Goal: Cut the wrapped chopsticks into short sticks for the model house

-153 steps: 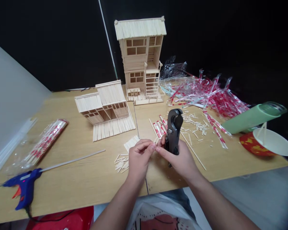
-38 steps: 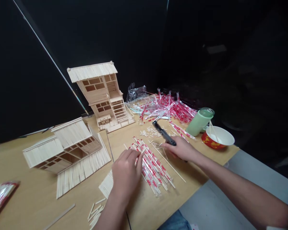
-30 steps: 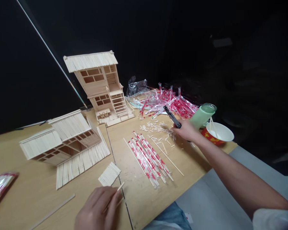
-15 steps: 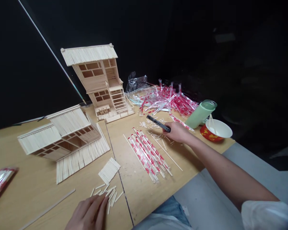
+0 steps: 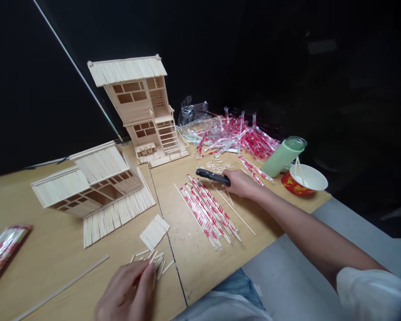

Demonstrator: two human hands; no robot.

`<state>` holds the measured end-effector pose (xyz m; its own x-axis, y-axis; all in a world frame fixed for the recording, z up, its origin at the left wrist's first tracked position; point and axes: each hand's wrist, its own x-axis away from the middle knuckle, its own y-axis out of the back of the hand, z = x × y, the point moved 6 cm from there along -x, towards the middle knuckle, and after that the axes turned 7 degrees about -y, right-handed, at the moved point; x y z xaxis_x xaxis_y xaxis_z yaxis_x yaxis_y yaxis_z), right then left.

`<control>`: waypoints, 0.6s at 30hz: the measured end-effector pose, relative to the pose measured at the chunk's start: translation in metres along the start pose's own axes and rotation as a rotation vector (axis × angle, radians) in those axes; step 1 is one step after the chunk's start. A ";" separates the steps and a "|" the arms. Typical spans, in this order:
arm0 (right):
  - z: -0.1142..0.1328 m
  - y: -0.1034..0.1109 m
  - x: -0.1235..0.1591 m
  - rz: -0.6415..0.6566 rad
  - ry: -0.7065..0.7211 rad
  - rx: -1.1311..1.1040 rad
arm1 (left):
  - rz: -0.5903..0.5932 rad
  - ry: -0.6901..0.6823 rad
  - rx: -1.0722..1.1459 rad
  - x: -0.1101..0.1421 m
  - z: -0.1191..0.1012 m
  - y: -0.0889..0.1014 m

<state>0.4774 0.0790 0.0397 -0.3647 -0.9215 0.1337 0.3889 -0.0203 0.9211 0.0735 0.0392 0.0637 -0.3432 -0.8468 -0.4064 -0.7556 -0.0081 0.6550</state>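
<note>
My right hand (image 5: pixel 241 183) is closed round the handle of a black cutting tool (image 5: pixel 213 176), which lies low over the table just beyond a row of red-and-white wrapped chopsticks (image 5: pixel 205 209). My left hand (image 5: pixel 127 292) rests at the near table edge, fingers together, touching a small heap of short cut wooden sticks (image 5: pixel 153 263). A flat panel of glued sticks (image 5: pixel 154 231) lies just beyond that heap.
Two stick-built model houses stand on the wooden table: a tall one (image 5: pixel 139 109) at the back, a low one (image 5: pixel 90 183) at left. Empty wrappers (image 5: pixel 234 136), a green bottle (image 5: pixel 284 157) and a red bowl (image 5: pixel 304 179) sit at right. A long wooden strip (image 5: pixel 63 287) lies near left.
My right hand has lowered the black cutting tool toward the table and slightly left. My left hand stays at the heap of short sticks, having brought one stick there a second ago.
</note>
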 end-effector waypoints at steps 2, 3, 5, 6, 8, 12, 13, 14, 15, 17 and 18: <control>-0.006 0.006 -0.001 -0.017 -0.020 -0.049 | -0.010 -0.003 0.068 -0.004 -0.004 -0.001; -0.008 0.010 0.000 -0.027 -0.033 -0.082 | -0.023 0.010 0.094 -0.005 -0.004 -0.001; -0.011 0.017 0.005 -0.038 -0.059 -0.170 | -0.034 0.068 0.148 -0.008 -0.004 -0.002; -0.010 0.019 0.009 -0.036 -0.069 -0.225 | -0.026 0.107 0.184 -0.009 -0.003 -0.004; -0.005 0.020 0.019 -0.023 -0.079 -0.340 | 0.011 0.199 0.278 -0.013 -0.001 -0.013; 0.006 0.016 0.033 -0.040 -0.099 -0.481 | 0.095 0.330 0.477 -0.024 -0.008 -0.038; 0.006 0.015 0.034 -0.058 -0.113 -0.485 | 0.104 0.332 0.512 -0.027 -0.012 -0.043; 0.003 0.015 0.034 -0.076 -0.131 -0.475 | 0.105 0.324 0.538 -0.030 -0.015 -0.047; -0.001 0.016 0.033 -0.094 -0.152 -0.453 | 0.103 0.315 0.557 -0.032 -0.018 -0.049; -0.012 0.018 0.030 -0.128 -0.201 -0.381 | 0.104 0.307 0.573 -0.033 -0.021 -0.051; -0.019 0.019 0.029 -0.142 -0.226 -0.337 | 0.111 0.311 0.576 -0.032 -0.020 -0.050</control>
<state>0.4899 0.0442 0.0545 -0.5965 -0.7928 0.1251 0.5620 -0.3013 0.7703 0.1336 0.0558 0.0563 -0.3245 -0.9410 -0.0962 -0.9321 0.3007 0.2021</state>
